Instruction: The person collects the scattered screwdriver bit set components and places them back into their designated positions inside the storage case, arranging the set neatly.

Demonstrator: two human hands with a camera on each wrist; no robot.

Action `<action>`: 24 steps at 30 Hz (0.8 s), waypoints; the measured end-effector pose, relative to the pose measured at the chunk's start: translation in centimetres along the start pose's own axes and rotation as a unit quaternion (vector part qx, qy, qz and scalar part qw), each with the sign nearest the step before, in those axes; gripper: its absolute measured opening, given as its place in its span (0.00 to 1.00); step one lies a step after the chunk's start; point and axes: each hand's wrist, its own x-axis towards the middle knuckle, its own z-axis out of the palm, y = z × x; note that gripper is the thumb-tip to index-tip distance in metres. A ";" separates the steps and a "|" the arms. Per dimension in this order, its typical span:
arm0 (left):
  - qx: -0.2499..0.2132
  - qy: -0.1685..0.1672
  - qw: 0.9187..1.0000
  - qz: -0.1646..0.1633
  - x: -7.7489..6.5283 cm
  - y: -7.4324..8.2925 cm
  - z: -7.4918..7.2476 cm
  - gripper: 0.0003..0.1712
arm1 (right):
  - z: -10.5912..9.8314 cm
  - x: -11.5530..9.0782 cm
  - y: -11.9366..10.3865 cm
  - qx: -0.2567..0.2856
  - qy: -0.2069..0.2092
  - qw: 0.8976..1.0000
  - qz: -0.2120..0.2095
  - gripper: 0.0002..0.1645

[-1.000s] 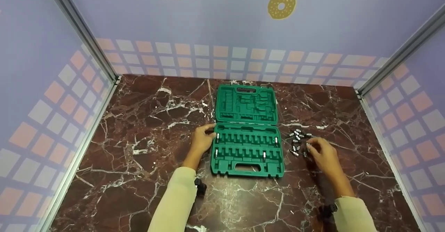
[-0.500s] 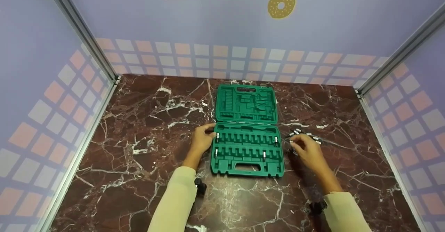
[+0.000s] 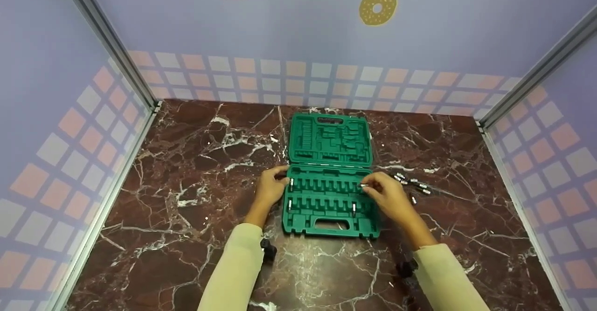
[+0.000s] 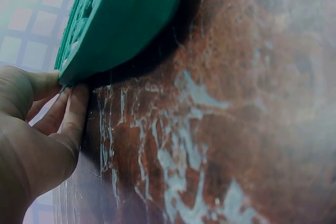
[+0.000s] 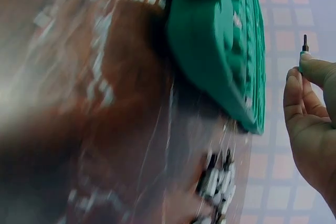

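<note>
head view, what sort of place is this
It looks like a small walled work booth, though what lies beyond is out of view: lilac printed panels stand on three sides of a dark marbled tabletop, with metal strips at the corners.

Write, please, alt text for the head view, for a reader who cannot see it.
A person's right hand pinches a small bit over an open green case, while the left hand grips its left edge. More bits lie loose on the marbled table to the right.

Panelled booth [image 3: 42,92], printed walls [image 3: 298,31], metal corner strips [image 3: 113,45]
</note>
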 end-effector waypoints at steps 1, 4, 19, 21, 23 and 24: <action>-0.001 0.000 1.000 0.000 0.0 0.0 0.0 0.21 | 0.2 0.2 -0.3 -0.002 -0.003 1.000 -0.007 0.07; -0.005 -0.001 1.000 0.000 0.1 0.0 0.1 0.21 | 1.0 0.8 -1.0 -0.010 -0.012 0.999 -0.028 0.08; -0.012 -0.004 1.000 0.006 0.1 -0.1 0.1 0.21 | 4.5 3.5 -3.9 -0.013 -0.107 0.994 -0.029 0.08; -0.007 -0.002 1.000 0.004 0.1 -0.1 0.1 0.21 | 5.0 4.0 -4.2 -0.013 -0.116 0.992 -0.036 0.08; -0.006 0.000 1.000 -0.002 0.0 0.0 0.2 0.21 | 5.5 4.6 -4.6 -0.014 -0.124 0.991 -0.042 0.08; -0.006 0.000 1.000 -0.004 0.0 0.0 0.2 0.21 | 5.8 4.8 -4.8 -0.014 -0.129 0.991 -0.043 0.09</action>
